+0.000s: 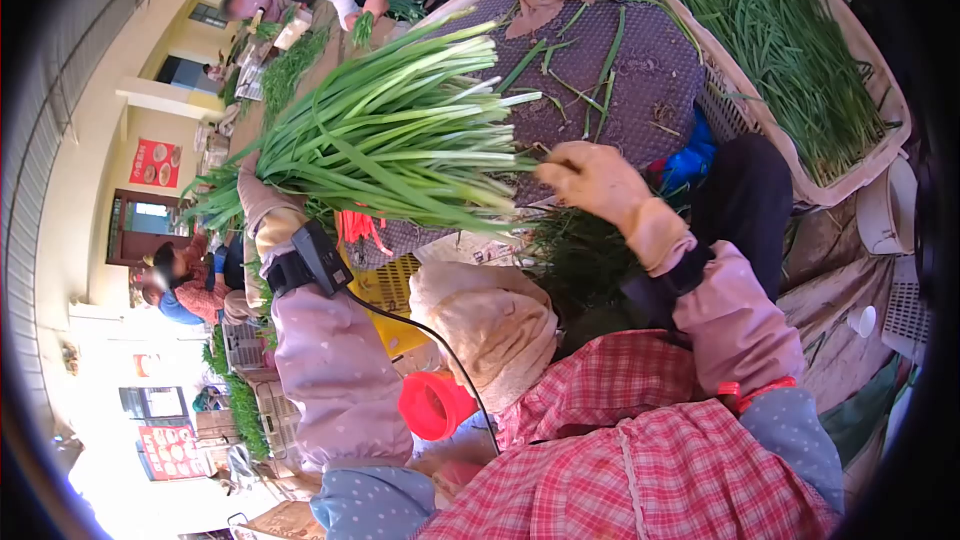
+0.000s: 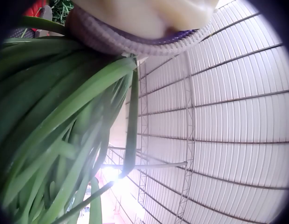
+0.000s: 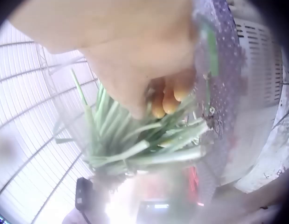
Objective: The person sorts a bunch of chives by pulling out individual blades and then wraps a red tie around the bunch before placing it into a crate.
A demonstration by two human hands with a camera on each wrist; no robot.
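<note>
Bundle of green stalks [image 1: 390, 140]: held about level, raised before my chest, in front of the purple mat [image 1: 640, 70]. My left hand [image 1: 262, 212], gloved and forearm upright, grips it towards the far end. My right hand [image 1: 592, 182], gloved with fingers curled, pinches the pale cut ends. Red wall poster [image 1: 153, 162]: writing too small to read.

A red plastic bucket [image 1: 437, 404] sits near a yellow slatted plastic crate [image 1: 385, 285]. Beyond lies a purple dotted mat [image 1: 640, 70] with a few stray leaves, and beside it a beige cloth-lined tray [image 1: 893, 100] heaped with loose green stalks [image 1: 780, 30]. Overhead is a white ribbed metal roof [image 2: 228, 116] — and a red poster [image 1: 153, 162] hangs on the yellow wall [image 1: 100, 140]
</note>
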